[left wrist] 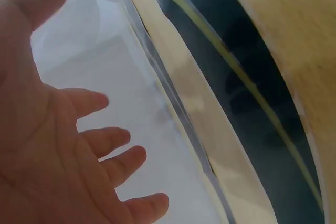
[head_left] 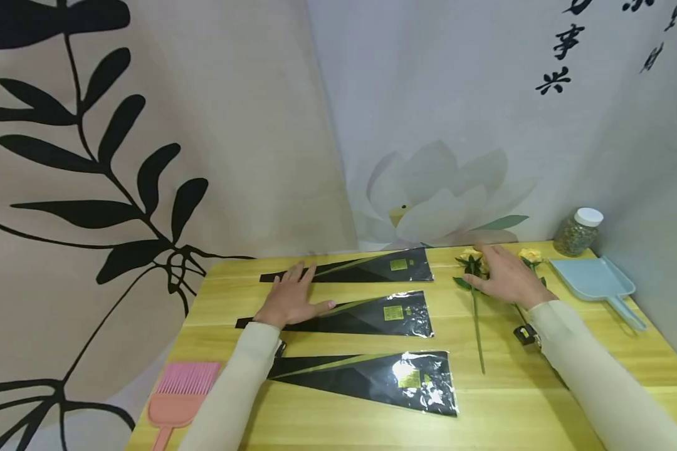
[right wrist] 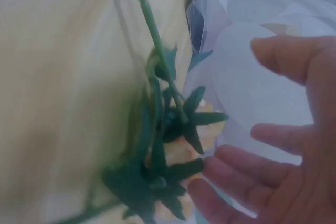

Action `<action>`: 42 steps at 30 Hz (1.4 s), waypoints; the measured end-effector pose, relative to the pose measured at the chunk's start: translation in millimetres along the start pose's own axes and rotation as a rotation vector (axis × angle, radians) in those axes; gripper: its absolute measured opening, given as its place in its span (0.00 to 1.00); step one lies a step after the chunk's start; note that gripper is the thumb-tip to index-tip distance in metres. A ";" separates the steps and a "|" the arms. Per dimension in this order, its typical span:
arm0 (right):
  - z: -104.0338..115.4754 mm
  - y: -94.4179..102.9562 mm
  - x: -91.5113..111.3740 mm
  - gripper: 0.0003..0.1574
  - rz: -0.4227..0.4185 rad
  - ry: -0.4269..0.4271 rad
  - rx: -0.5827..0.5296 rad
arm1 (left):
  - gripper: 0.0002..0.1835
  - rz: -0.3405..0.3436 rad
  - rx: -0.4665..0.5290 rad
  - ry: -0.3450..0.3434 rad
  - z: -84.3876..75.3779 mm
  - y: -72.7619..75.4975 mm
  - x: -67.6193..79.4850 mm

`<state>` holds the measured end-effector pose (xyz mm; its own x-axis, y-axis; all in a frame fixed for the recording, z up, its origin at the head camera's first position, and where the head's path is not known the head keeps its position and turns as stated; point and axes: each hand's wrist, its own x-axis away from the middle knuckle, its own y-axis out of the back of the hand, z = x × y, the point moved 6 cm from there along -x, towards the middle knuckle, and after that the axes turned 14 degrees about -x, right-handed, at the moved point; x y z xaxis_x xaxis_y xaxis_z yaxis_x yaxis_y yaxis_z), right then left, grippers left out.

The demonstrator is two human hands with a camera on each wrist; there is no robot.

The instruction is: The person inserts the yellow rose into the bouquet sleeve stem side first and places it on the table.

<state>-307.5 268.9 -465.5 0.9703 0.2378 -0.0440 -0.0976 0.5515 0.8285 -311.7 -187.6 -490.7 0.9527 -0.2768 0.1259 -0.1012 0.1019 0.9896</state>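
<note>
Three flat, tapered black sleeves in clear plastic, each with a yellow stripe and label, lie across the table: a back one (head_left: 372, 269), a middle one (head_left: 355, 319) and a front one (head_left: 367, 379). My left hand (head_left: 290, 302) is over the narrow ends of the back and middle sleeves, fingers spread; the left wrist view shows nothing in its palm (left wrist: 52, 150). My right hand (head_left: 508, 275) reaches over artificial yellow flowers, between one bloom (head_left: 530, 255) and a long-stemmed one (head_left: 477, 326). Its fingers (right wrist: 247, 166) are extended beside green leaves (right wrist: 168, 177); contact is unclear.
At the back right stands a jar (head_left: 575, 235) with a white lid. A light blue dustpan (head_left: 592, 275) lies in front of it. A pink brush (head_left: 180, 401) is at the front left. Printed fabric (head_left: 259, 156) hangs close behind the table.
</note>
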 end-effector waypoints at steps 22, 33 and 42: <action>-18.0 -21.6 24.8 0.36 0.131 -0.194 -0.198 | 0.35 -0.017 0.278 -0.086 -34.2 -5.7 -41.2; -17.5 -41.5 21.8 0.33 0.224 -0.242 -0.391 | 0.32 0.026 0.350 -0.078 -40.4 -13.0 -62.8; -17.7 -47.7 15.0 0.21 0.227 -0.290 -0.436 | 0.28 0.052 0.374 -0.075 -39.0 -17.9 -74.0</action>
<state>-292.2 260.4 -515.6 0.9295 0.1931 0.3142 -0.3329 0.8061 0.4893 -369.3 -131.7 -520.4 0.9214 -0.3506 0.1676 -0.2596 -0.2345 0.9368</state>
